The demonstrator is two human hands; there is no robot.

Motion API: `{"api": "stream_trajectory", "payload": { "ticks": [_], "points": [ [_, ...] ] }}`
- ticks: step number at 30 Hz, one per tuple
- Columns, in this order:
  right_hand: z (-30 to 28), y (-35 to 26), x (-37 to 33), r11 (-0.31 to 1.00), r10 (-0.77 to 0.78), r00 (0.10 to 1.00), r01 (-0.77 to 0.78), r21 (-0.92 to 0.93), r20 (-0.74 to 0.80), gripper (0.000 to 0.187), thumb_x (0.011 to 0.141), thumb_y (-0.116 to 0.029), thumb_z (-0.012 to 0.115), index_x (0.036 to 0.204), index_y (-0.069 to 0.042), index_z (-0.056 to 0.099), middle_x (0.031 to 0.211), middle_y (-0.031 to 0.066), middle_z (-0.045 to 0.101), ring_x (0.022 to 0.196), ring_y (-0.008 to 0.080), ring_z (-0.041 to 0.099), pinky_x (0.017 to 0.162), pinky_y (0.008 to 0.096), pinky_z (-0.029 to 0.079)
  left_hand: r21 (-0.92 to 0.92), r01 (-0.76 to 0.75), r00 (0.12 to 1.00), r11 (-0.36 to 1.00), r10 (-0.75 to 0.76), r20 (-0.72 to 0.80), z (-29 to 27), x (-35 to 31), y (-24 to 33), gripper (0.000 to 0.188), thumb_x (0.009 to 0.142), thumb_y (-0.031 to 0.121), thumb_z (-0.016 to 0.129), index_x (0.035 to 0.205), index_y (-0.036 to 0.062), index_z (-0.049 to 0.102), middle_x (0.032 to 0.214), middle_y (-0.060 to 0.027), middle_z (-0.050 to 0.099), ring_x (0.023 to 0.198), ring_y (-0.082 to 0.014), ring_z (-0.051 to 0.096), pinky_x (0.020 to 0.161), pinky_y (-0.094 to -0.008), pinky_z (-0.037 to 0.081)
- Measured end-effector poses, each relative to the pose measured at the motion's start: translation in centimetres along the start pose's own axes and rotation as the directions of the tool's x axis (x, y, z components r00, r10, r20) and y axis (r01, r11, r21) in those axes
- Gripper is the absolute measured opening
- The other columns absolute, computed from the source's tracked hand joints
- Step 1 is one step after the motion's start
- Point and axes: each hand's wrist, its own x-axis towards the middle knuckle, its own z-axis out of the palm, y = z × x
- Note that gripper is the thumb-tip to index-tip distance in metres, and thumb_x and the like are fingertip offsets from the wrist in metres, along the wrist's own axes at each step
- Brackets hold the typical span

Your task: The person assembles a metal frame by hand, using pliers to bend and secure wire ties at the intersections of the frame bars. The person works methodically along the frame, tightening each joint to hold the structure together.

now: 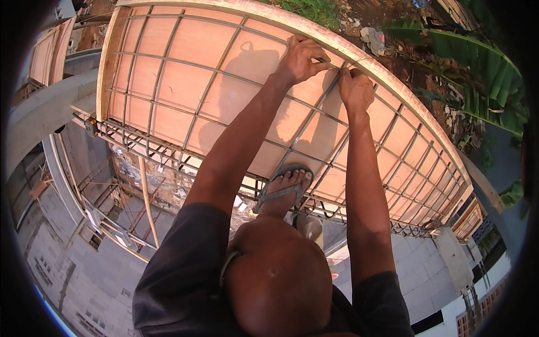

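A grid of thin steel reinforcing bars [212, 90] lies over reddish plywood formwork [163, 81]. My left hand [305, 59] is closed at the grid's far side, its thumb and fingertips pinched together beside a bar crossing. Just to its right, my right hand [356, 91] is closed too, with its fingertips at the same crossing. Whatever is between the fingers of either hand is too small to make out. Both hands are close to the timber edge board [320, 27]. Nearer to me, my foot in a grey flip-flop [283, 188] rests on the grid's near edge.
Below the near edge, the drop shows grey block walls [50, 247] and a slanting wooden pole [147, 196]. A small black-and-yellow object [91, 127] sits at the formwork's left corner. Beyond the edge board are soil, rubble and large green leaves [469, 50].
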Motion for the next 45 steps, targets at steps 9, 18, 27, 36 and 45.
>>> {"api": "stream_trajectory", "payload": {
  "ticks": [9,18,27,36,45],
  "points": [
    [0.3,-0.1,0.8,0.968,-0.119,0.993,0.117,-0.223,0.006,0.048,0.102,-0.046,0.064,0.1,-0.003,0.085,0.102,0.0261,0.08,0.102,0.0436,0.078,0.091,0.0524,0.059,0.125,0.004,0.999,0.992,0.002,-0.045,0.6,-0.2,2.3,0.016,0.082,0.029,0.085,0.096,0.0226,0.086,0.101,0.0068,0.079,0.11,-0.0152,0.065,0.115,-0.0463,0.031],
    [5.5,1.2,1.8,0.189,0.489,0.814,-0.448,0.874,0.312,0.04,0.104,-0.027,0.054,0.096,0.002,0.08,0.075,0.0085,0.07,0.062,0.0201,0.059,0.059,0.0397,0.051,0.143,-0.002,0.997,0.99,0.012,-0.07,1.4,0.0,2.5,0.016,0.082,0.039,0.085,0.094,0.029,0.087,0.102,0.0113,0.078,0.113,-0.0137,0.063,0.115,-0.0491,0.031],
    [-8.0,10.2,-8.1,0.689,0.279,0.846,-0.506,0.519,0.454,0.049,0.106,-0.051,0.065,0.111,-0.004,0.08,0.074,0.0009,0.066,0.059,0.0112,0.062,0.053,0.029,0.05,0.204,-0.013,0.997,0.979,0.029,-0.076,2.2,-0.9,1.6,0.012,0.09,0.043,0.086,0.093,0.0318,0.087,0.102,0.0135,0.079,0.111,-0.01,0.062,0.116,-0.0466,0.029],
    [-7.0,36.1,-28.6,0.905,0.412,0.911,-0.413,-0.098,-0.036,0.074,0.071,-0.037,0.099,0.123,-0.002,0.06,0.112,0.0205,0.068,0.109,0.0399,0.066,0.09,0.0546,0.054,0.248,-0.048,0.993,0.968,0.073,-0.089,2.2,-0.4,1.9,0.01,0.091,0.04,0.085,0.098,0.0328,0.087,0.102,0.0146,0.078,0.107,-0.01,0.064,0.116,-0.0467,0.03],
    [-8.3,33.8,-28.0,0.939,0.341,0.919,-0.343,0.024,-0.2,0.025,0.089,-0.022,0.069,0.097,-0.001,0.06,0.075,0.0132,0.059,0.067,0.0306,0.062,0.066,0.0484,0.053,0.235,-0.05,0.995,0.971,0.068,-0.07,1.8,-0.3,2.4,0.011,0.093,0.038,0.085,0.102,0.0319,0.086,0.102,0.013,0.078,0.11,-0.0108,0.064,0.119,-0.049,0.029]
  ]
}}
